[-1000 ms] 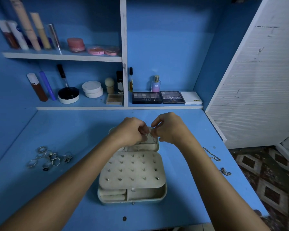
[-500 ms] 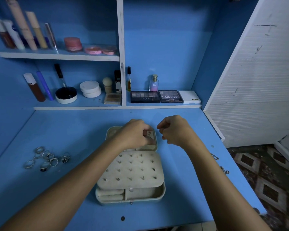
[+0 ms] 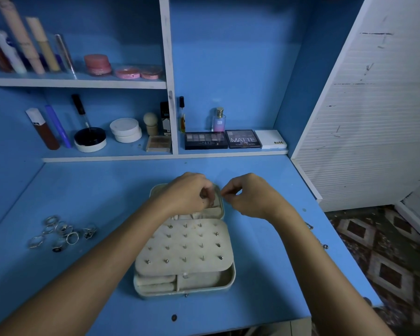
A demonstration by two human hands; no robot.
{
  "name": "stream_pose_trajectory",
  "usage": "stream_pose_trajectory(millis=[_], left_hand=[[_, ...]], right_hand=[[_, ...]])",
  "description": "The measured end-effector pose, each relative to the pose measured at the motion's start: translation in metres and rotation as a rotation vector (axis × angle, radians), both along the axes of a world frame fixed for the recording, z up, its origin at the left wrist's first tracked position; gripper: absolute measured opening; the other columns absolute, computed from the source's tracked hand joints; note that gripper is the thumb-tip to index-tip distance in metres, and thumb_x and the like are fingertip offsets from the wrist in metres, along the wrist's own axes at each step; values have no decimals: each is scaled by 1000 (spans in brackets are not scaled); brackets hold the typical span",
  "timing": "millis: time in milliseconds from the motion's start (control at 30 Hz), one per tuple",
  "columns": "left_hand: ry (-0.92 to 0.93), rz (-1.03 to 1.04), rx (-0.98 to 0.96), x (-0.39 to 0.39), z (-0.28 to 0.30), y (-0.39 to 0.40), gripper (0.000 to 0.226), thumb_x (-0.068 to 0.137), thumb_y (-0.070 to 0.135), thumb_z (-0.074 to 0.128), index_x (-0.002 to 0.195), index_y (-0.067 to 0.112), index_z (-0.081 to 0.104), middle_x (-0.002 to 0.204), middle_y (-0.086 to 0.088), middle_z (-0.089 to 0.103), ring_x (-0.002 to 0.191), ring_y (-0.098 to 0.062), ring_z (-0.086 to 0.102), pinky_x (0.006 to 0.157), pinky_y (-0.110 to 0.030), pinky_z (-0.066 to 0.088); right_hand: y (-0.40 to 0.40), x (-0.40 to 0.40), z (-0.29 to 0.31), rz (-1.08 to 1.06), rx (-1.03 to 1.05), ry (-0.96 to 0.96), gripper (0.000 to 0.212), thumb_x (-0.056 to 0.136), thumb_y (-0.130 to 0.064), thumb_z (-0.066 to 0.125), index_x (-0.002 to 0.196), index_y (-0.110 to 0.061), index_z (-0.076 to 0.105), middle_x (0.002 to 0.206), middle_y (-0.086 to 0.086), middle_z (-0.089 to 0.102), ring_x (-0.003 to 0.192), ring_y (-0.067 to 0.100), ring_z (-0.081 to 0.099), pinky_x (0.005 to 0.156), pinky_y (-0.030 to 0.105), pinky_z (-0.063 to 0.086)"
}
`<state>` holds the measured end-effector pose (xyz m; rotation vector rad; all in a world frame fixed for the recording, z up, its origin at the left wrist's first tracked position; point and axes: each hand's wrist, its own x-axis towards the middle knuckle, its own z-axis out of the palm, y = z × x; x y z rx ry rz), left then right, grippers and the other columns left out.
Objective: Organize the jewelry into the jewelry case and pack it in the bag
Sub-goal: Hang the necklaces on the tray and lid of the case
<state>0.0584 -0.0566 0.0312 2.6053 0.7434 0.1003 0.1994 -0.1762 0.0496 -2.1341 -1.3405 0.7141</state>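
Small piece goes into the open jewelry case on the blue tabletop.

Loose rings wait at left. The left hand, its grip curled over the case's far compartment, seems to be seating something too small to name; the right hand pinches beside it, contents unclear. Chains lie right. Rings likely come next; no bag is visible.
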Motion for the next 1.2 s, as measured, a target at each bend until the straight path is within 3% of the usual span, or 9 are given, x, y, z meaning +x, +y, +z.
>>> stream_pose_trajectory(millis=[167, 267, 433, 567, 700, 833, 967, 1133, 1200], left_hand=[[69, -21, 37, 1, 0, 2, 30, 89, 5, 53, 108, 22, 70, 93, 6, 51, 92, -16, 51, 78, -34, 45], [121, -44, 50, 1, 2, 0, 25, 91, 4, 53, 89, 25, 66, 91, 5, 49, 91, -18, 51, 77, -35, 46], [129, -6, 48, 0, 2, 3, 34, 88, 1, 52, 66, 28, 51, 91, 2, 52, 87, -21, 53, 77, -41, 49], [120, 1, 41, 1, 3, 2, 42, 86, 0, 52, 58, 31, 45, 91, -4, 55, 85, -25, 56, 77, -47, 51], [127, 12, 7, 1, 1, 2, 28, 85, 1, 53, 69, 24, 58, 89, -3, 58, 84, -24, 58, 76, -44, 53], [120, 41, -100, 0, 5, -2, 26, 88, 9, 55, 71, 28, 60, 80, 1, 61, 72, -17, 58, 62, -31, 48], [190, 80, -195, 1, 4, 0, 18, 86, 19, 54, 92, 13, 69, 92, -10, 68, 72, -17, 55, 64, -33, 44], [219, 101, -275, 1, 9, 2, 20, 87, 23, 54, 87, 21, 74, 81, -2, 66, 71, -13, 53, 66, -31, 43], [220, 104, -282, 2, 11, 2, 20, 87, 24, 55, 89, 22, 74, 88, -2, 69, 77, -16, 59, 69, -36, 48]], right_hand=[[2, -6, 0, 86, -50, -60, 17, 91, -22, 63, 85, -31, 77, 90, -8, 72, 86, 14, 65, 75, 22, 55], [5, -11, -4, 114, -62, -83, 14, 89, -27, 66, 89, -32, 79, 83, -12, 67, 83, 9, 61, 70, 16, 48], [10, -19, -9, 126, -99, -163, 12, 86, -27, 68, 89, -34, 78, 84, -12, 63, 90, 15, 64, 84, 32, 57], [12, -21, -10, 135, -108, -172, 13, 87, -20, 66, 85, -30, 75, 91, -7, 66, 91, 18, 65, 83, 34, 57], [12, -22, -12, 181, -117, -183, 24, 89, -8, 56, 79, -26, 69, 92, -5, 64, 90, 18, 61, 76, 28, 53], [11, -18, -17, 177, -70, -114, 36, 85, 0, 50, 68, -31, 60, 83, -10, 61, 84, 14, 59, 65, 16, 42], [8, -16, -18, 168, -29, -83, 39, 85, 0, 51, 66, -32, 58, 81, -11, 61, 79, 12, 58, 65, 18, 45], [8, -15, -21, 158, 4, -79, 35, 88, -3, 57, 67, -31, 59, 80, -10, 61, 77, 12, 58, 70, 24, 49], [8, -14, -21, 156, 9, -75, 36, 88, -3, 58, 66, -32, 58, 78, -13, 59, 73, 7, 56, 66, 19, 47]])
